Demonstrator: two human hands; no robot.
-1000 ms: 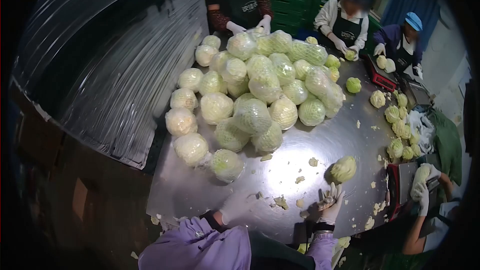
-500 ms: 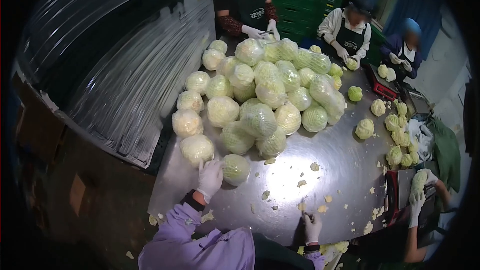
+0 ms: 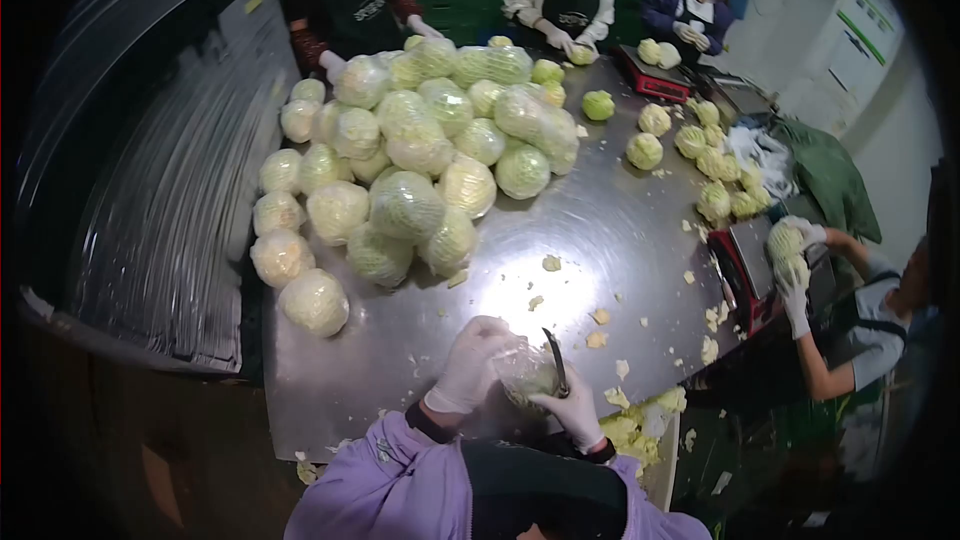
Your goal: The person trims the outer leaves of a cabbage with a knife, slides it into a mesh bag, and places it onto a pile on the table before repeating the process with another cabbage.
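Near the front edge of the table I hold a cabbage (image 3: 527, 376) wrapped in clear plastic film. My left hand (image 3: 472, 365) is closed on its left side. In my right hand (image 3: 575, 408) is a small knife (image 3: 556, 358) with a dark curved blade that points up and away from me. The fingers of that hand also rest against the right side of the cabbage. Just beyond lies a large pile of film-wrapped cabbages (image 3: 405, 205), the closest single one (image 3: 314, 302) to the left of my hands.
Leaf scraps (image 3: 597, 339) dot the steel table (image 3: 400, 340). Trimmed cabbages (image 3: 715, 162) lie at the right, near a red scale (image 3: 735, 275) where a co-worker (image 3: 850, 330) holds a cabbage. Across the table stand three people. A bin of leaves (image 3: 640, 435) sits beside my right arm.
The view has swung right. My left hand has brought the wrapped cabbage from the pile's edge towards me, and my right hand has come up with the knife to meet it.
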